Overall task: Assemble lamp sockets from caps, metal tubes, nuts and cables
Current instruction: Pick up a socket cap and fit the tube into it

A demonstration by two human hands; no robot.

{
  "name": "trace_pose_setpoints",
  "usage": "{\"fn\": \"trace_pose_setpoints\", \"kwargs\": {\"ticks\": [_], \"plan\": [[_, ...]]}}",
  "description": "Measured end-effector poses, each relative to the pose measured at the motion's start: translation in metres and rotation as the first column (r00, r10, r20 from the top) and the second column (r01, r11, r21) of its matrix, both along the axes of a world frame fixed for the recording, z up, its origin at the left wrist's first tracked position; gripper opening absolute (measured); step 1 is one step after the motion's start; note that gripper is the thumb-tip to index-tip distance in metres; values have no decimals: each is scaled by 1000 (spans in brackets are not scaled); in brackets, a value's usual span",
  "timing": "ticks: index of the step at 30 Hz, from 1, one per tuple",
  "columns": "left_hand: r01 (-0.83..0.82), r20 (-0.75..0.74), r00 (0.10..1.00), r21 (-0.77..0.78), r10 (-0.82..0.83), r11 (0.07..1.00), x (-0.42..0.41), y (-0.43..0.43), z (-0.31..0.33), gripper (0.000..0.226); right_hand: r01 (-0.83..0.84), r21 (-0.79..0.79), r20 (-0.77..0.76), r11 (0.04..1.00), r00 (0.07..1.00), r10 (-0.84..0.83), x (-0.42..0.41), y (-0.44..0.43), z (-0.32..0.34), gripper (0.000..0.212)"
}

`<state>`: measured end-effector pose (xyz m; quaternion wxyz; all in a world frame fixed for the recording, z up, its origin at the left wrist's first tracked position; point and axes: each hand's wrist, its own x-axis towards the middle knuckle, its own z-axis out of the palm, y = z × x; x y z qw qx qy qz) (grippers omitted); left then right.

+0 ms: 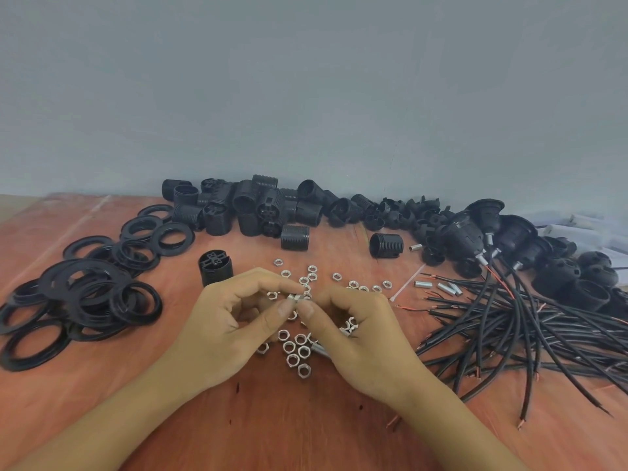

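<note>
– Silver nut (295, 298), where is it?
– Off the table (272, 419), between my two hands. Left hand (234, 321): thumb and forefinger curled, pinching it. Right hand (360, 331): same pinch from the other side, fingertips nearly meeting.
– Anything else in the right?
– Something metal shows under its palm. Tube or not, cannot tell.
– Loose nuts (293, 348)?
– Scattered on the wood under and beyond both hands.
– Other stock?
– Black rings (85, 294) heaped left. Threaded bodies (248, 202) piled along the wall (306, 96); upright body (215, 266) just beyond my left hand. Caps (397, 215) right of the pile. Tubes (441, 287) beside the cables (509, 328), far right.
</note>
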<state>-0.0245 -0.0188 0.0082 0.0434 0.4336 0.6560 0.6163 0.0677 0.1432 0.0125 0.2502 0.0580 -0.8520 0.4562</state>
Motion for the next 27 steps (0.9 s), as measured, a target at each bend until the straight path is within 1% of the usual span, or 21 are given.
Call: {"fn": "trace_pose_setpoints", "kwargs": {"ticks": [2, 4, 6, 8, 9, 11, 12, 14, 15, 16, 17, 19, 21, 27], "plan": [[19, 33, 999, 8, -19, 1000, 2, 0, 1, 18, -8, 34, 11, 999, 1000, 8, -1, -1, -2, 51], [26, 81, 996, 34, -28, 999, 3, 1, 2, 20, 7, 52, 33, 999, 999, -9, 1, -1, -2, 57], [15, 157, 987, 66, -25, 998, 2, 1, 3, 20, 85, 96, 38, 992, 995, -89, 0, 5, 3, 55], [2, 285, 958, 128, -39, 992, 0, 1, 4, 10, 214, 120, 52, 969, 974, -221, -8, 21, 13, 45], [-7, 355, 934, 158, -50, 987, 0, 1, 4, 9, 284, 134, 65, 949, 953, -295, -15, 33, 19, 35], [-29, 471, 880, 196, -68, 980, -1, 2, 5, 17, 421, 203, 79, 884, 893, -443, -38, 64, 30, 18], [-38, 519, 851, 210, -78, 977, -2, 2, 5, 20, 478, 259, 101, 839, 851, -516, -51, 81, 34, 14], [-51, 578, 811, 219, -88, 974, -4, 2, 6, 23, 518, 450, 187, 728, 742, -644, -76, 111, 38, 25], [-57, 590, 803, 213, -82, 975, -5, 2, 6, 24, 497, 550, 223, 671, 687, -692, -86, 121, 39, 32], [-66, 594, 801, 205, -70, 977, -5, 2, 5, 26, 461, 622, 245, 633, 653, -716, -95, 129, 40, 38], [-75, 595, 801, 196, -57, 978, -5, 3, 5, 27, 421, 658, 270, 624, 642, -718, -103, 133, 41, 42], [-97, 591, 806, 180, -29, 979, -6, 3, 3, 29, 376, 650, 332, 661, 642, -691, -116, 134, 40, 44], [-106, 571, 821, 175, -13, 979, -6, 3, 2, 28, 373, 640, 364, 672, 624, -692, -126, 132, 35, 38], [-59, 516, 857, 128, -16, 990, -8, 1, 1, 35, 438, 728, 253, 528, 544, -800, -138, 124, 25, 13]]}}
